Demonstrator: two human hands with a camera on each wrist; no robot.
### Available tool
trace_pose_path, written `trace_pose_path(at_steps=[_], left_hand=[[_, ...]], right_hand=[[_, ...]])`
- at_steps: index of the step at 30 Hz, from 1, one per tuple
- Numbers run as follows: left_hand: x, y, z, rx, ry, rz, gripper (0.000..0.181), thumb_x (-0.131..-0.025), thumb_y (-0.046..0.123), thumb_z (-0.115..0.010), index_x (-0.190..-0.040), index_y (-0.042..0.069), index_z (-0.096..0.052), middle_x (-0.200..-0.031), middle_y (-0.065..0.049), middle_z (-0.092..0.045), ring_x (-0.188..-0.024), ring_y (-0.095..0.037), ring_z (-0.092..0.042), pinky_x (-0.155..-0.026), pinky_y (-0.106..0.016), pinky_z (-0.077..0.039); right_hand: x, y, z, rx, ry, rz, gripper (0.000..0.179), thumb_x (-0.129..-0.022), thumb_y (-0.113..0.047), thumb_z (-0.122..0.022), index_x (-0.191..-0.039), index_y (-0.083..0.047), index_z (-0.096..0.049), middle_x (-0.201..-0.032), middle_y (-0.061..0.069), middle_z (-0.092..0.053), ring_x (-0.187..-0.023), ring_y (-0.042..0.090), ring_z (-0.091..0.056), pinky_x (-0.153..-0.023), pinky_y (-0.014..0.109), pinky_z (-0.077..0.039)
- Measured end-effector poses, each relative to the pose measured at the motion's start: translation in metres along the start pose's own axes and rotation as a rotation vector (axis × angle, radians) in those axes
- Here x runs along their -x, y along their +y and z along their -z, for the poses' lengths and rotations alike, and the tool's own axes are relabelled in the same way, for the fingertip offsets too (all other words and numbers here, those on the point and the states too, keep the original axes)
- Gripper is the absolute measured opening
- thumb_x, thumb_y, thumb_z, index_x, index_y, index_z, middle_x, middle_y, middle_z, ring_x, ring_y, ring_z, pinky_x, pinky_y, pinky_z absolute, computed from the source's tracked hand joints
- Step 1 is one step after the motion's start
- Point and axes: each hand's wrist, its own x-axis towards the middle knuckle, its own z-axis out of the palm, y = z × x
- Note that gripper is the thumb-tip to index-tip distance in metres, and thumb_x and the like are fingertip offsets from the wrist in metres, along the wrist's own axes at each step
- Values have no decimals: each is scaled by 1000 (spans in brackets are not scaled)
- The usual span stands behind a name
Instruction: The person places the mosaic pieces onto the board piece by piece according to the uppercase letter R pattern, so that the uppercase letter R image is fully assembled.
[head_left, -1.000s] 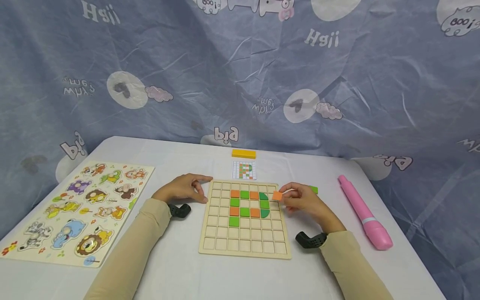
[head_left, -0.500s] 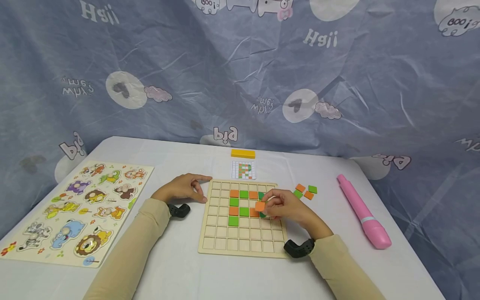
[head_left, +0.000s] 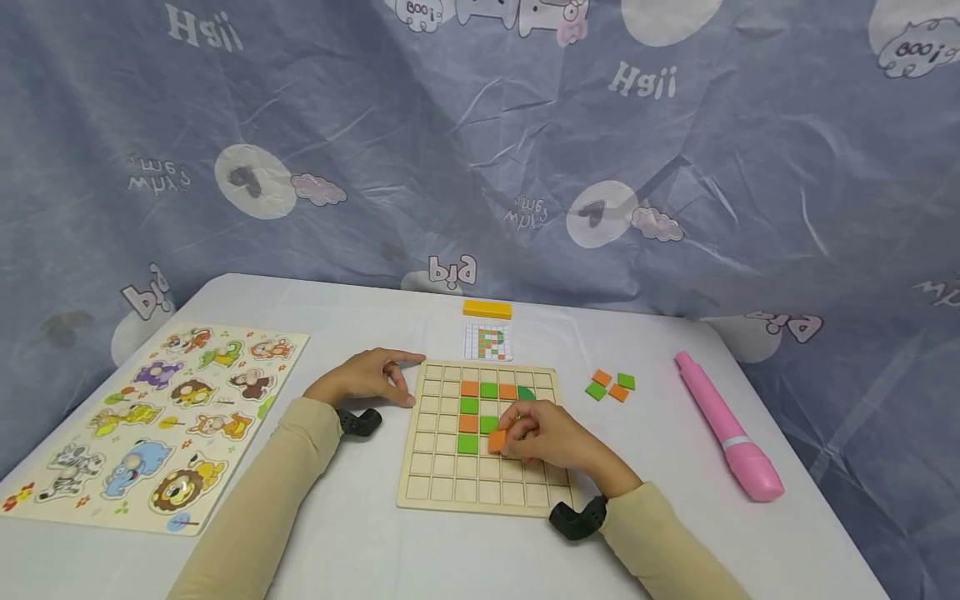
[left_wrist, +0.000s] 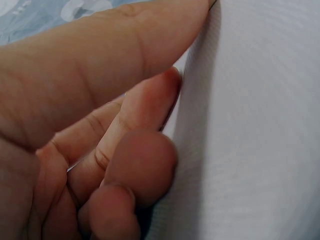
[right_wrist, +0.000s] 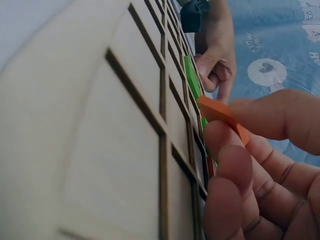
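1. Orange tile (head_left: 497,441): over the grid board (head_left: 442,488), just right of the lowest green tile (head_left: 467,443) of the left tile column; tilted in the right-wrist view. Contact with the board: cannot tell.
2. Right hand (head_left: 543,433): thumb and fingers narrow, pinching the orange tile; hand covers part of the laid pattern.
3. Visible in the cells: orange and green squares, plus a dark green curved piece (head_left: 527,392) at the top row's right end.
4. Left hand (head_left: 367,375): at the board's left edge, thumb and index finger spread wide, index tip by the far corner; other fingers bent.
5. Right of the board: four loose tiles (head_left: 618,392), two orange, two green.
6. Beyond the board: pattern card (head_left: 488,342), then yellow block (head_left: 487,310).
7. Far left: animal puzzle (head_left: 120,517). Far right: pink microphone-shaped object (head_left: 726,425).
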Motion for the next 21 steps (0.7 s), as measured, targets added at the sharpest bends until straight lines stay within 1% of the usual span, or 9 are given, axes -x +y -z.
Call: trace_pose_path(at_steps=[5,10,15,21], left_hand=[[0,0,0,-7,-4,-8,89,-82,22,-94,-160,8,-54,-86,3,-75,-95,-17,-61,-105,-45,-39],[0,1,0,-14,-3,-3,89,-82,23,-94,-160,8,-54,-86,3,-75,-93,-17,-61,-102,-43,-40],[0,1,0,-7,1,-4,89,-82,22,-95,-160,8,-54,-85,3,-76,-93,-17,-60,-101,-43,-40],[1,2,0,3,3,11,89,-81,22,-95,-160,9,-54,-85,2,-75,-93,-18,-60,-99,-42,-39]], right_hand=[[-1,0,-4,52,16,18,19,-93,-1,-79,-109,3,-69,-81,0,-70,-62,14,-59,-59,28,-53],[-1,0,-7,68,18,41,17,-93,0,-78,-108,3,-70,-81,0,-68,-64,14,-59,-59,28,-54],[-2,0,-10,116,36,50,15,-93,1,-78,-107,1,-73,-80,-2,-64,-64,11,-56,-60,25,-50],[-3,1,-12,166,51,66,14,-92,2,-79,-105,-2,-74,-78,-4,-62,-64,9,-53,-63,24,-44]])
